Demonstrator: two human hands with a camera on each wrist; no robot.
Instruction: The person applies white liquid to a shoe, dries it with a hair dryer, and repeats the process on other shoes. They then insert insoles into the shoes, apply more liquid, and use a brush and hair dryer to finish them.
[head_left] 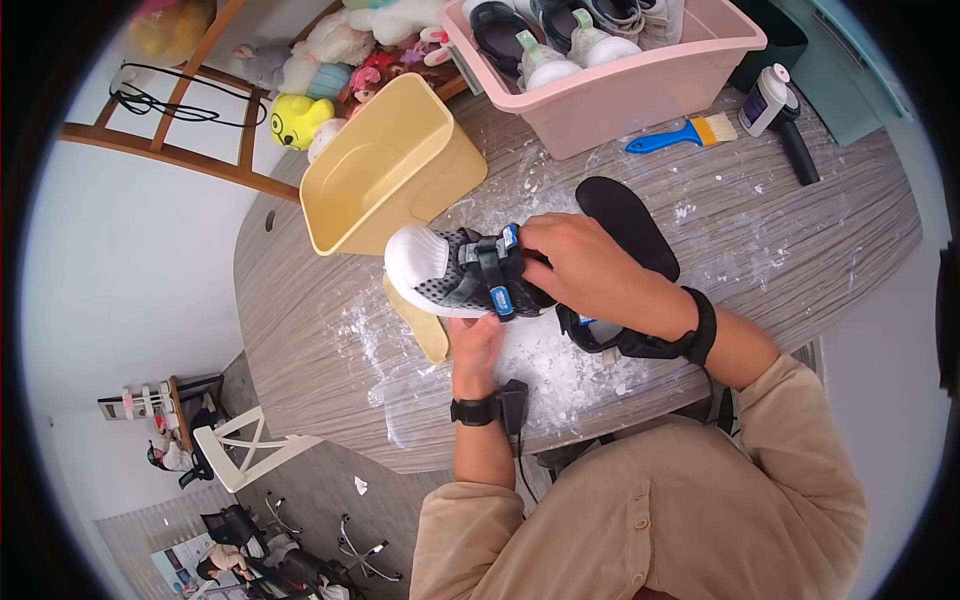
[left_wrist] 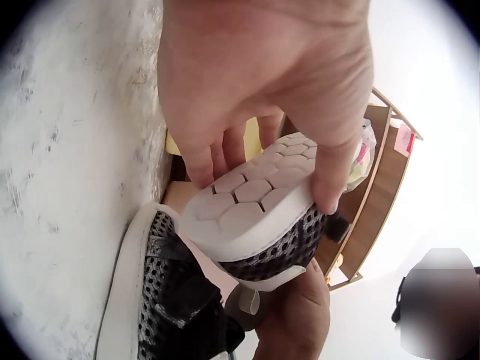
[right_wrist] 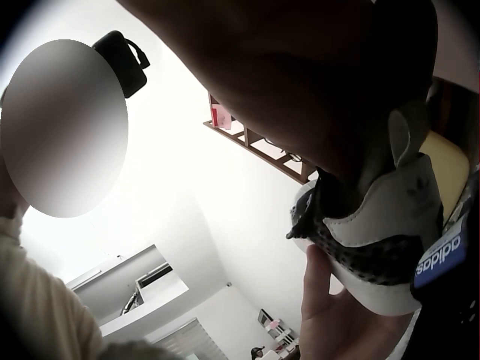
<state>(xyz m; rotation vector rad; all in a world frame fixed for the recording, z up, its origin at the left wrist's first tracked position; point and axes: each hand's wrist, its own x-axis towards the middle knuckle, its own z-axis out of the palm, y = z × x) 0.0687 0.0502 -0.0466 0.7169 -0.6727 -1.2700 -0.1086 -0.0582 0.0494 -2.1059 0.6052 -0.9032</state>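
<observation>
My left hand (head_left: 475, 345) grips a black mesh sneaker (left_wrist: 281, 244) with a white toe cap and strap tabs, holding it from below above the table. Thumb and fingers press opposite edges of its pale hexagon-patterned sole (left_wrist: 259, 184). At the sneaker's foot opening is my right hand (head_left: 590, 260); its fingers reach in past the collar, and the fingertips are hidden there. A second black mesh sneaker (left_wrist: 161, 292) stands on the table, partly under my right wrist. Near the hands lie a black insole (head_left: 632, 225) and a beige insole (head_left: 420, 322).
White powder (head_left: 560, 370) is scattered over the wood-grain table (head_left: 300, 290). Behind stand a yellow bin (head_left: 450, 165) and a pink tub (head_left: 610, 105) of shoes. A blue-handled brush (head_left: 665, 138), a white bottle (head_left: 764, 98) and a black-handled tool (head_left: 798, 150) lie at the back right.
</observation>
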